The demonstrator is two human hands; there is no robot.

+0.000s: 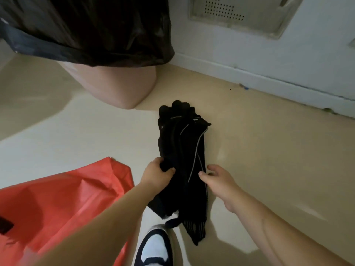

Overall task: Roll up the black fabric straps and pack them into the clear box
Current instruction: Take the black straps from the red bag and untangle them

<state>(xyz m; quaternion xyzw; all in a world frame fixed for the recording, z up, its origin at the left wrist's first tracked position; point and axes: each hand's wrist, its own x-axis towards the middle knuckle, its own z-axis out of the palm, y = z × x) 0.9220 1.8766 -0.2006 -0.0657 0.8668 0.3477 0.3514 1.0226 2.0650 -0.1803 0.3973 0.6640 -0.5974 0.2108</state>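
A bundle of black fabric straps (pixel 182 150) with thin grey piping lies stretched out on the beige floor, its far end rolled into small humps. My left hand (pixel 156 173) grips the bundle's left edge, thumb and fingers curled round the cloth. At the bundle's right edge my right hand (pixel 217 179) has its thumb against the fabric, and its fingers are loosely spread. No clear box is in view.
A pink bin (pixel 119 83) with a black liner bag (pixel 86 29) stands at the back left. A red plastic bag (pixel 63 204) lies at the lower left. My foot in a dark slipper (pixel 153 246) is at the bottom. A white wall (pixel 269 60) runs along the back right.
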